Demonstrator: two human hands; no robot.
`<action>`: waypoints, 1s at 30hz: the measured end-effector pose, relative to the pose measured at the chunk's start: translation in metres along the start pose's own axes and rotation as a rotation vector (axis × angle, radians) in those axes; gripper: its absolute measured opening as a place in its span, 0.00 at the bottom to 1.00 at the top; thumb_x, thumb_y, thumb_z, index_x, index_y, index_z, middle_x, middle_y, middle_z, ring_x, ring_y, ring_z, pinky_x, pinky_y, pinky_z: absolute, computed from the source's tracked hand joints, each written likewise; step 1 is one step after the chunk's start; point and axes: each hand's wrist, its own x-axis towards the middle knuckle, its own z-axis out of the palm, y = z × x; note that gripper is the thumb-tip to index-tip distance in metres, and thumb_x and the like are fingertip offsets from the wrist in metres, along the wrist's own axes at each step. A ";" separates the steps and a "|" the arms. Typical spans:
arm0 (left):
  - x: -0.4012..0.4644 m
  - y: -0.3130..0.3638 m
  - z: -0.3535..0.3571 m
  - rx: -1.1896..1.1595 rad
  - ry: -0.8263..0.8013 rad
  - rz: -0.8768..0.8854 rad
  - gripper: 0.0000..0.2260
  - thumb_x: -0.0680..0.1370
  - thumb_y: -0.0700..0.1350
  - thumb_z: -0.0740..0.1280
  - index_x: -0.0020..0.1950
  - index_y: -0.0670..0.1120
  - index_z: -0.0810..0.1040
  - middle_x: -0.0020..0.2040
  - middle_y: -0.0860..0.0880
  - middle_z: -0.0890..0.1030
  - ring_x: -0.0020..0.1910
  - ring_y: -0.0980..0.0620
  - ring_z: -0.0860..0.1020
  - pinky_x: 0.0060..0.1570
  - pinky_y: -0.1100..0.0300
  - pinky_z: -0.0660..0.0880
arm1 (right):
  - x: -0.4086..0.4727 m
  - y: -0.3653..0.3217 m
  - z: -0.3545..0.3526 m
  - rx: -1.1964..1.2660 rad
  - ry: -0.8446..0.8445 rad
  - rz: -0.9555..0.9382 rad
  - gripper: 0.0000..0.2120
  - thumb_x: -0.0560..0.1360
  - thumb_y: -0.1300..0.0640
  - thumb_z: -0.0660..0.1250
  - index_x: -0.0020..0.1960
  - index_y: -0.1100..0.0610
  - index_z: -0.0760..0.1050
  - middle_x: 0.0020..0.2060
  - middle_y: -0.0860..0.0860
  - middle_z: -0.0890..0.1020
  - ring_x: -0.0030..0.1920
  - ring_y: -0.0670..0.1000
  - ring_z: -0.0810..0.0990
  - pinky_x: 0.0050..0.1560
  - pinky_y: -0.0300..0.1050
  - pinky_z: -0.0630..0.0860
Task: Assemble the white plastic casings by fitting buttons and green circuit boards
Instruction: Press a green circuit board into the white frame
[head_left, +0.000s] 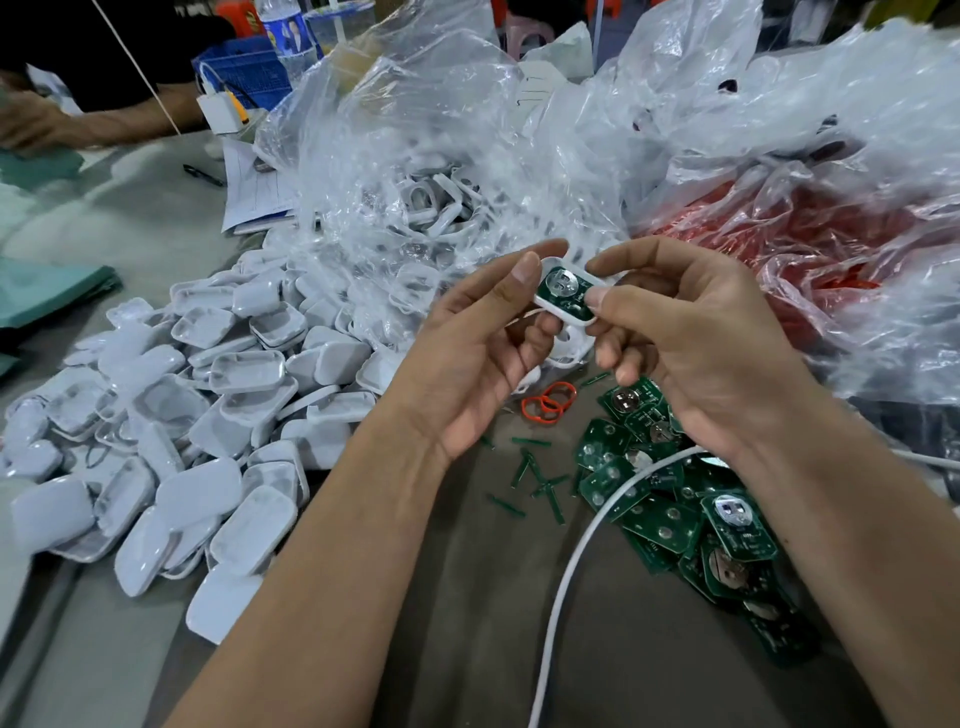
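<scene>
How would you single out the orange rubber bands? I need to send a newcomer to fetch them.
Start at the heap of green circuit boards on the grey table, below the right hand. Just left of the heap's top lie the orange rubber bands, thin loops overlapping, the only orange rings among green slivers and white casings.

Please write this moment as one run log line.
left hand: holds white casing | right hand: presses green board in | stage: board fitting
</scene>
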 end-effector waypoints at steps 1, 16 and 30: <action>0.000 -0.001 0.000 -0.054 -0.045 -0.016 0.18 0.74 0.46 0.75 0.62 0.41 0.83 0.49 0.45 0.83 0.37 0.55 0.79 0.40 0.67 0.79 | -0.001 -0.002 0.001 0.021 -0.009 -0.001 0.07 0.77 0.70 0.71 0.53 0.62 0.78 0.30 0.56 0.82 0.25 0.50 0.79 0.23 0.38 0.72; 0.001 -0.006 -0.006 -0.178 -0.278 -0.106 0.25 0.73 0.48 0.76 0.68 0.43 0.79 0.57 0.47 0.84 0.37 0.59 0.75 0.37 0.68 0.75 | -0.008 -0.011 0.001 -0.486 0.026 -0.459 0.11 0.73 0.57 0.80 0.49 0.56 0.78 0.32 0.55 0.74 0.29 0.53 0.70 0.29 0.40 0.70; -0.006 -0.002 -0.003 -0.223 -0.277 -0.160 0.17 0.67 0.46 0.81 0.53 0.41 0.86 0.49 0.45 0.86 0.44 0.56 0.83 0.36 0.67 0.78 | -0.010 -0.015 0.001 -0.760 -0.029 -0.713 0.09 0.73 0.56 0.80 0.51 0.55 0.86 0.40 0.49 0.77 0.33 0.49 0.73 0.35 0.33 0.67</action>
